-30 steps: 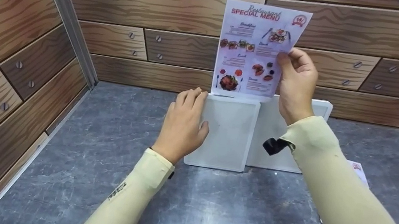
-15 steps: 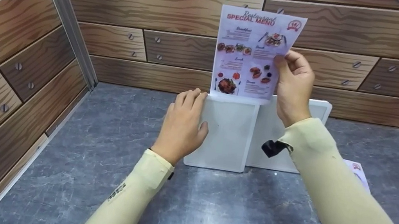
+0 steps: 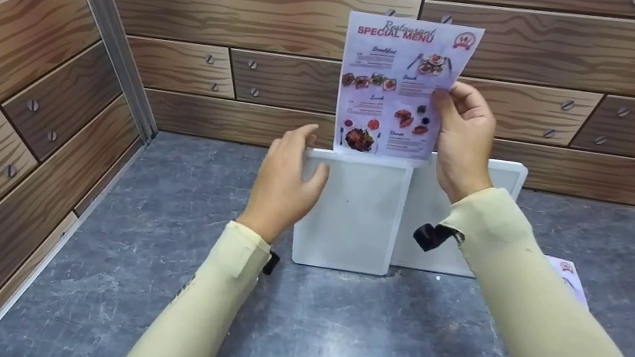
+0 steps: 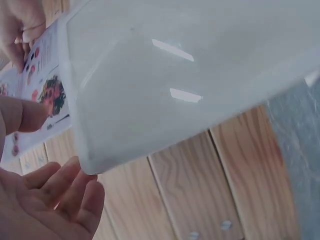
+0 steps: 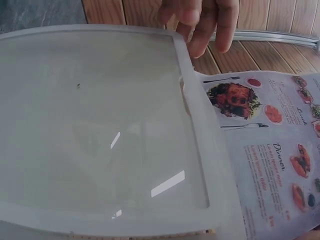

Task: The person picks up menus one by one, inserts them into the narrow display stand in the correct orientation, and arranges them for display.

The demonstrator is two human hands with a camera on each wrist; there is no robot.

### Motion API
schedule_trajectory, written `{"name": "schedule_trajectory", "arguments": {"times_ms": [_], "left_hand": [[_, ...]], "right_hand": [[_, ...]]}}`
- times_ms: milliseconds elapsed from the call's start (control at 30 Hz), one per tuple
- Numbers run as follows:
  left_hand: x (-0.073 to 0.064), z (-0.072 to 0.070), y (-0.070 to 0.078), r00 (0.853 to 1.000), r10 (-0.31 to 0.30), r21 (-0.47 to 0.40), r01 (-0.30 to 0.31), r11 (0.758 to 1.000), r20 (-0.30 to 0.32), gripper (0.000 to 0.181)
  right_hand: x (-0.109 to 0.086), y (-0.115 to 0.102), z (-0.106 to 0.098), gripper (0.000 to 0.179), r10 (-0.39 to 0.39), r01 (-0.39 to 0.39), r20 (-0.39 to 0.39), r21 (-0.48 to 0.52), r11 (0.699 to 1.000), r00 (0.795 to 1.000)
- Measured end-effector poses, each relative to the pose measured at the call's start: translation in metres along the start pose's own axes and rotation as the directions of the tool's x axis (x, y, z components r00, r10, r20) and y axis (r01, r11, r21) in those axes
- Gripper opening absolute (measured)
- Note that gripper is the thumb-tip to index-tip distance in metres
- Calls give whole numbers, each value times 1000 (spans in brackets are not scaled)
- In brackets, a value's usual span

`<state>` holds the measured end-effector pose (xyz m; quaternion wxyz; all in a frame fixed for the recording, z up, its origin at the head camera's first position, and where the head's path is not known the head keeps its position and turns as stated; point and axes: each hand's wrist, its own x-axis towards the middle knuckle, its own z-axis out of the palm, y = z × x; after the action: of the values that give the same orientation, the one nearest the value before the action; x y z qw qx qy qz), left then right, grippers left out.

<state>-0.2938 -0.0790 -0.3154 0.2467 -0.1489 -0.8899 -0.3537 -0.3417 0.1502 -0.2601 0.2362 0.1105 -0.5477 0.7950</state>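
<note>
A printed restaurant menu sheet (image 3: 403, 90) stands above a white, clear-fronted sign holder (image 3: 349, 221). Its bottom edge meets the holder's top edge; whether any of it is inside, I cannot tell. My right hand (image 3: 465, 141) pinches the sheet's right edge between thumb and fingers. At the holder's upper left corner is my left hand (image 3: 286, 180), thumb spread from loosely bent fingers. In the left wrist view its fingertips (image 4: 75, 167) lie at or just beside that corner. The right wrist view shows a small gap or bent spot along the holder's top rim (image 5: 187, 100).
A second white holder (image 3: 421, 219) leans behind and to the right of the first. Another printed sheet (image 3: 570, 276) lies on the grey marbled tabletop (image 3: 343, 346), partly under the right forearm. Wood-patterned panels (image 3: 290, 23) wall the back and sides.
The menu sheet and right hand came down toward the holder and slightly left. My left hand shifted off the holder's left edge, its fingers lifting and thumb rising.
</note>
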Motion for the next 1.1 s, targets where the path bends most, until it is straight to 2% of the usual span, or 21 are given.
{"name": "schedule_trajectory", "arguments": {"times_ms": [167,300,433,633,833,1100], "left_hand": [[11,2,0,996,-81,-70,84,994,43,36],[16,5,-2,993,-113,-116,117,986,40,25],[18,4,-8,994,-112,-120,111,987,2,17],[19,2,-14,994,-108,-91,108,990,0,15],[21,2,-13,994,-106,-89,105,991,-13,16],[22,-1,-18,996,-88,-58,87,995,-24,17]], "right_hand": [[0,-1,6,8,7,-7,1,67,998,1000],[-1,1,10,7,13,-13,1,55,998,1000],[-2,3,9,7,12,-12,8,43,999,1000],[-2,5,7,5,-9,9,14,28,1000,1000],[-3,3,5,6,-18,20,27,-65,998,999],[-4,3,3,8,-12,20,64,-123,992,998]]}}
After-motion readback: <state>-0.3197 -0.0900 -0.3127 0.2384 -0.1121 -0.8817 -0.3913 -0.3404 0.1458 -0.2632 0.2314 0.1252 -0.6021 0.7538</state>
